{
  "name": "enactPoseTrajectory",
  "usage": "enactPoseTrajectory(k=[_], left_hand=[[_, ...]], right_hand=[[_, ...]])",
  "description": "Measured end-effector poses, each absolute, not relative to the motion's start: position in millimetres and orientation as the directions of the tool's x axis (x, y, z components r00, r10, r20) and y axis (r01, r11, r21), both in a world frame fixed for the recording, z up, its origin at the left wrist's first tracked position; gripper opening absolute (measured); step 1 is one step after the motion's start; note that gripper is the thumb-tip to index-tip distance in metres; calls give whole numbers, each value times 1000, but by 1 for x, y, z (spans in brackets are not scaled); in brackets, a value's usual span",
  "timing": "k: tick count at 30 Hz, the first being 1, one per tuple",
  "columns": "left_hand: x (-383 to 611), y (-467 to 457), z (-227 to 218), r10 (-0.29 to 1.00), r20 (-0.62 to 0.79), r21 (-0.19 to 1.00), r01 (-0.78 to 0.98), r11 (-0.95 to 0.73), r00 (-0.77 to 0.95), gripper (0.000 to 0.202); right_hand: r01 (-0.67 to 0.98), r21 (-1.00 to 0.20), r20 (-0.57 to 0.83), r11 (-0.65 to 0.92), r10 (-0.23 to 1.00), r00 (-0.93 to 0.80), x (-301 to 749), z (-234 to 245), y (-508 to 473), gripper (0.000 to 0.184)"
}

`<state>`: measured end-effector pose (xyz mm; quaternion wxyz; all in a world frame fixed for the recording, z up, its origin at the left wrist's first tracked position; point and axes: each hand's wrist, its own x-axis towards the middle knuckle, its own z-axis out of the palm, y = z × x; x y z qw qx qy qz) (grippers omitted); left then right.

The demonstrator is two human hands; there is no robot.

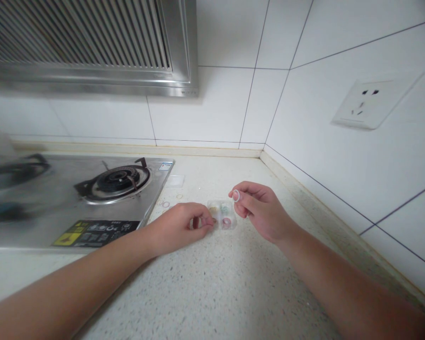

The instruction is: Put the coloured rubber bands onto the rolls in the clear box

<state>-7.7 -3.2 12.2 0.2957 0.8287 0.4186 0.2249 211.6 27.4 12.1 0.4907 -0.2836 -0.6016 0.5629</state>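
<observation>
Over our worktop (198, 293), our left hand (177, 227) curls, its hold unclear to us, and our right hand (260, 210) pinches closed. Between them sits the clear box (219, 218), best steadied. Our pale ring (238, 197), in the right fingertips, wants a light, level grip.

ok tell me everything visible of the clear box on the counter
The clear box looks like transparent plastic, divided into small compartments. It lies flat, open-topped, on the speckled counter between the left hand and right hand. Inside are yellowish contents back left, greenish contents back right and a pinkish ring front right. The left hand partly hides its front left; contact is unclear.
</observation>
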Motion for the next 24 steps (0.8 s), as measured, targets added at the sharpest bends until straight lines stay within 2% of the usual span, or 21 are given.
enactPoseTrajectory(k=[24], left_hand=[[-9,-4,15,822,123,647,584,-491,556,12]], right_hand=[[-135,-962,271,239,902,-336,214,12,30,18]])
